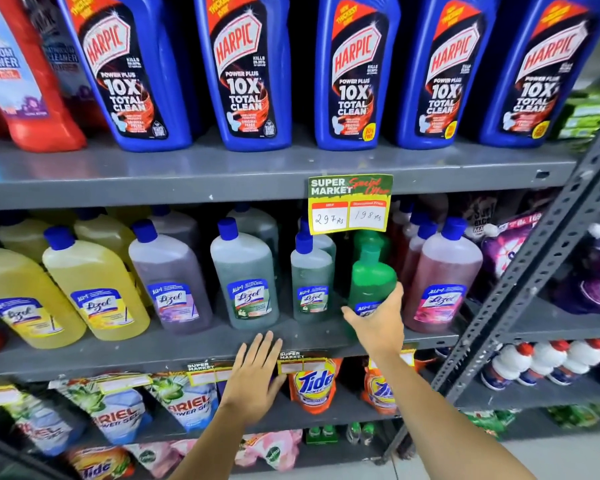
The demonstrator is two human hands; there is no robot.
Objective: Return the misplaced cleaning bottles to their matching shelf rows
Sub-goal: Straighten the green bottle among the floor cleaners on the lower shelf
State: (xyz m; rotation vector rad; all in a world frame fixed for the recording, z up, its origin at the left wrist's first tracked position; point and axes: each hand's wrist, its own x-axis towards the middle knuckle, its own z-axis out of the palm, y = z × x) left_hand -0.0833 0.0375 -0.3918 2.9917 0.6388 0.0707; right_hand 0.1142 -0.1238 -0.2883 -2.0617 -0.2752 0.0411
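Note:
My right hand [378, 323] grips the lower part of a bright green Lizol bottle [371, 275] with a green cap, standing on the middle shelf [194, 344] between a small grey-green Lizol bottle [310, 282] and a pink one [440, 282]. Another green bottle stands right behind it. My left hand [257, 375] is flat and open against the shelf's front edge, holding nothing. Along this row, from the left, stand yellow [94, 289], purple [170, 278] and grey-green Lizol bottles [245, 275], all with blue caps.
Blue Harpic bottles [253, 71] fill the shelf above, with a red bathroom cleaner [25, 81] at the left. A yellow price tag [349, 206] hangs over the green bottles. Ariel and Tide pouches [312, 382] sit below. A slotted grey upright [520, 278] rises at the right.

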